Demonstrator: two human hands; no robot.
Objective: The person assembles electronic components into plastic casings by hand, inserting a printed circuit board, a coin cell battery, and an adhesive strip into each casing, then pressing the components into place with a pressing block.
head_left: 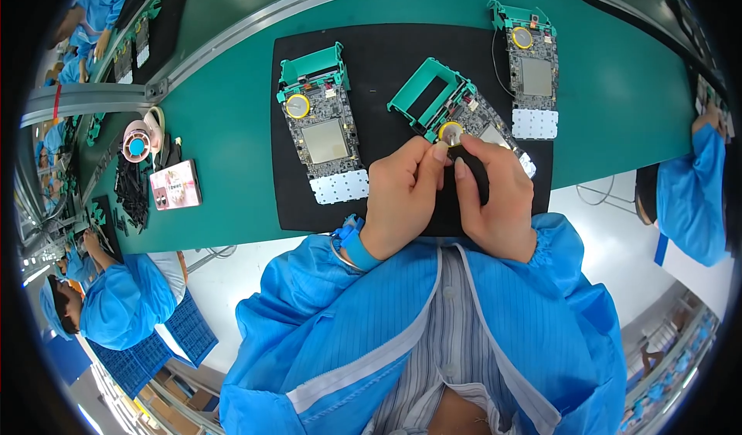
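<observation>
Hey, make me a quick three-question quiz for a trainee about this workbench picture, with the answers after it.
1. True or false: three circuit board assemblies lie on the black mat.
2. Which board are the left hand and right hand working on? A) left board B) middle board C) right board
3. What round yellow-rimmed part sits at the person's fingertips?

Key
1. True.
2. B: both hands meet over the middle board, which lies tilted on the mat.
3. A coin cell in its holder; the other two boards carry one too.
</observation>
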